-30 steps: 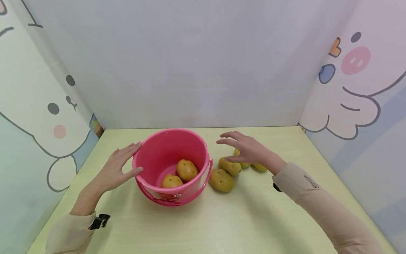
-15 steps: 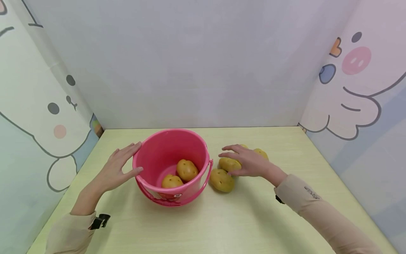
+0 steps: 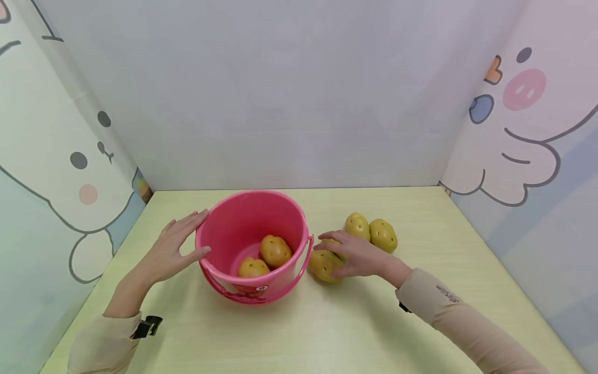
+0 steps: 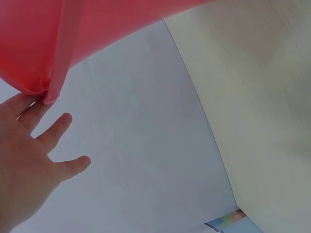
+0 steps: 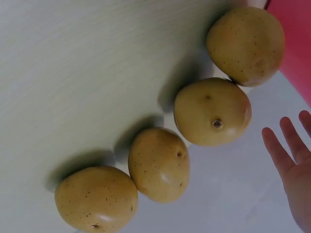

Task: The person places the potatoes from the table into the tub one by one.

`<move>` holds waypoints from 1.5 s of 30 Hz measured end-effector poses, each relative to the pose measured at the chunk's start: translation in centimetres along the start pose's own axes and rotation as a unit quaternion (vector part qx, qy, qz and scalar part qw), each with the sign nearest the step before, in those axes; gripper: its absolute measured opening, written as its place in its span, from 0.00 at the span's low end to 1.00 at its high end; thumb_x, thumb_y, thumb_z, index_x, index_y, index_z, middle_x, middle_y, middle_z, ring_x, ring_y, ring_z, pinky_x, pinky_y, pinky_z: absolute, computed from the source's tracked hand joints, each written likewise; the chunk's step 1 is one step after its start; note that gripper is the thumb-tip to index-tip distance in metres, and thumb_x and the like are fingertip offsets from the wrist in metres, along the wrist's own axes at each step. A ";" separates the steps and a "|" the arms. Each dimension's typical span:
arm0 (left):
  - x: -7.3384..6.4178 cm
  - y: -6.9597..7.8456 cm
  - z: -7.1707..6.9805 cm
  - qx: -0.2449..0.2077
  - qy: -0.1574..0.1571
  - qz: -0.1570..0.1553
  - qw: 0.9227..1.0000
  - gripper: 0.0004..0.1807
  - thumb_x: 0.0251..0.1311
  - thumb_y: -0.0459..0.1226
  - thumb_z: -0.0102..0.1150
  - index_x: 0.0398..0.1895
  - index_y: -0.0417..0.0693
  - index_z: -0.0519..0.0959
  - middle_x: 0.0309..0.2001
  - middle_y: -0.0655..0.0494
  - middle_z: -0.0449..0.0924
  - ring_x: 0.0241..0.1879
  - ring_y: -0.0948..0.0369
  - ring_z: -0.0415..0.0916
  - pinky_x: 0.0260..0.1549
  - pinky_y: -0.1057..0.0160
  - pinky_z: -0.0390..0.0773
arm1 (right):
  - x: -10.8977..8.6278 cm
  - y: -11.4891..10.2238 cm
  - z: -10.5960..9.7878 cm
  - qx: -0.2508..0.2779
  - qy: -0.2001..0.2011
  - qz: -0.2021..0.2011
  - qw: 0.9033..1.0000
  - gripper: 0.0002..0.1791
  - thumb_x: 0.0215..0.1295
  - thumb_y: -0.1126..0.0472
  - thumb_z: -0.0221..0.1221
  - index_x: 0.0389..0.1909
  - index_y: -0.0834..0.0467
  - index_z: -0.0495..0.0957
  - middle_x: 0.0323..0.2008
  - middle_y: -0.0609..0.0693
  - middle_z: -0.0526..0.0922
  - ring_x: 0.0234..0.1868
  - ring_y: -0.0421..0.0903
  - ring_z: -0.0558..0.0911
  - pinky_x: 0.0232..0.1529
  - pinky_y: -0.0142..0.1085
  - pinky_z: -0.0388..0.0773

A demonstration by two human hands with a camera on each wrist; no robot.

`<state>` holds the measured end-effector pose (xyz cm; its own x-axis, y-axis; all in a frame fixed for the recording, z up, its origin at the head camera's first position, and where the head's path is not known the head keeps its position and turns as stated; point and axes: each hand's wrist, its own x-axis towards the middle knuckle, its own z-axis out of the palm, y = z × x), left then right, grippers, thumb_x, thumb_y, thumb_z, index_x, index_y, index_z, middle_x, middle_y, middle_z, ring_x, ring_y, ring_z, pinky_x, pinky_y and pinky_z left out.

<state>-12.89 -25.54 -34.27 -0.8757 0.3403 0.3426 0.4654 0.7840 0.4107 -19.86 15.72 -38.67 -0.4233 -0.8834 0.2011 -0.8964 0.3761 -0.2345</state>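
A pink bucket stands at the middle left of the table, two potatoes lying inside. On the bucket's left rim rests my left hand, its fingers mostly straight and spread. The left wrist view has the hand with its fingertips against the rim of the bucket. Over the potatoes to the right of the bucket hovers my right hand, partly covering the nearer potatoes. In the right wrist view its fingers are extended and apart from the row of potatoes.
Two more potatoes sit behind the right hand on the pale yellow table. A grey-white wall closes off the back, with cartoon-printed panels on both sides. The bucket's pink handle hangs down at its front.
My right hand has come down and toward me over the nearer potatoes, uncovering the two farther ones. The left hand and bucket have stayed in place.
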 end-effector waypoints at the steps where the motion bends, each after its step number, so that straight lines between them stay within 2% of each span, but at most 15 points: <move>1: 0.0 0.0 0.0 -0.001 0.000 0.000 1.000 0.40 0.48 0.45 0.60 0.65 0.46 0.56 0.61 0.43 0.58 0.60 0.45 0.50 0.53 0.36 0.44 | 0.0 -0.1 0.2 0.005 -0.003 0.000 1.000 0.31 0.48 0.52 0.64 0.55 0.52 0.68 0.55 0.50 0.66 0.56 0.46 0.64 0.51 0.42 0.67; 7: 0.0 0.0 0.0 -0.002 -0.001 0.000 1.000 0.40 0.48 0.45 0.60 0.65 0.46 0.57 0.61 0.43 0.58 0.60 0.45 0.50 0.53 0.36 0.44 | 0.1 -0.2 1.2 0.018 -0.030 0.018 0.999 0.33 0.48 0.49 0.64 0.58 0.50 0.67 0.56 0.48 0.65 0.56 0.43 0.61 0.51 0.39 0.67; 12: 0.0 0.0 0.0 -0.003 -0.002 0.000 1.000 0.40 0.47 0.44 0.60 0.65 0.46 0.57 0.61 0.43 0.58 0.60 0.45 0.50 0.53 0.36 0.44 | 0.1 -0.2 1.7 0.022 -0.028 0.022 0.999 0.36 0.46 0.50 0.66 0.59 0.47 0.65 0.56 0.48 0.65 0.55 0.43 0.63 0.50 0.38 0.68; 23: 0.0 0.1 -0.1 -0.001 -0.005 -0.003 1.000 0.40 0.48 0.46 0.59 0.65 0.46 0.57 0.61 0.42 0.58 0.60 0.45 0.50 0.53 0.36 0.44 | 0.0 -0.2 2.3 -0.005 -0.059 0.043 0.997 0.37 0.45 0.50 0.66 0.59 0.46 0.64 0.57 0.50 0.65 0.56 0.47 0.64 0.51 0.43 0.68; 31: 0.0 0.1 0.0 -0.001 -0.006 -0.004 1.000 0.41 0.46 0.42 0.61 0.65 0.45 0.57 0.61 0.42 0.58 0.60 0.44 0.50 0.53 0.36 0.45 | 0.0 0.0 2.8 -0.015 -0.085 0.056 0.995 0.38 0.46 0.47 0.65 0.60 0.44 0.63 0.58 0.51 0.63 0.58 0.48 0.62 0.54 0.44 0.64; 45: 0.0 0.0 0.0 -0.001 -0.002 -0.003 1.000 0.41 0.46 0.42 0.62 0.65 0.47 0.56 0.61 0.43 0.58 0.60 0.45 0.50 0.53 0.36 0.45 | 0.2 0.1 3.1 0.005 -0.099 0.082 0.992 0.38 0.44 0.46 0.65 0.60 0.42 0.63 0.59 0.51 0.61 0.58 0.49 0.61 0.52 0.45 0.66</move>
<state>-12.86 -25.50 -34.28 -0.8786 0.3380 0.3373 0.4609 0.7852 0.4137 -19.66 14.74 -41.62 -0.5287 -0.8482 -0.0321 -0.8154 0.5181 -0.2583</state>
